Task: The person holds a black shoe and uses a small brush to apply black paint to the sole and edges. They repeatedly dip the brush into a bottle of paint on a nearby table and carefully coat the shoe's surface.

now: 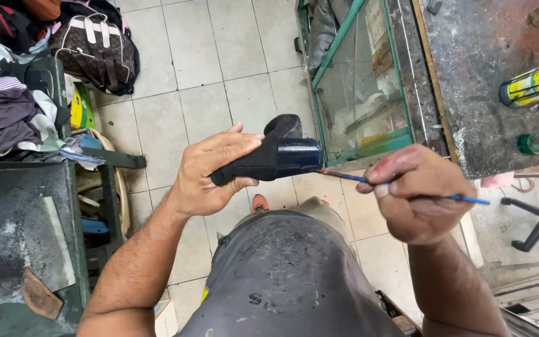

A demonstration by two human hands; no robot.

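Over the grey-aproned lap (288, 274), we have the black shoe (269, 156) held up in the left hand (210, 175), and the right hand (416, 200) working a thin blue-handled brush (407, 189) against it.

Progress, as we judge it: mid-coat. The shoe's end nearest the brush is glossy and reflective; the part under the left hand looks matte. So that end reads as wet or freshly coated, the rest not done or hidden by the palm. We cannot see the far side or the sole.

Grip state:
- Left hand fingers (235, 145) are curled around the shoe's matte part, thumb below and fingers over the top, clamped firmly.
- Right hand fingers (382, 187) are pinched together on the brush shaft, the handle sticking out past the hand, away from the shoe.

Position: the brush tip touches, or nearly touches, the shoe's glossy end, low on it. Right hand sits beside the shoe, apart from it; only the brush bridges the gap. A spray can (534, 82) and a green cap (530, 143) lie on the workbench (475, 56), well beyond the shoe, untouched.
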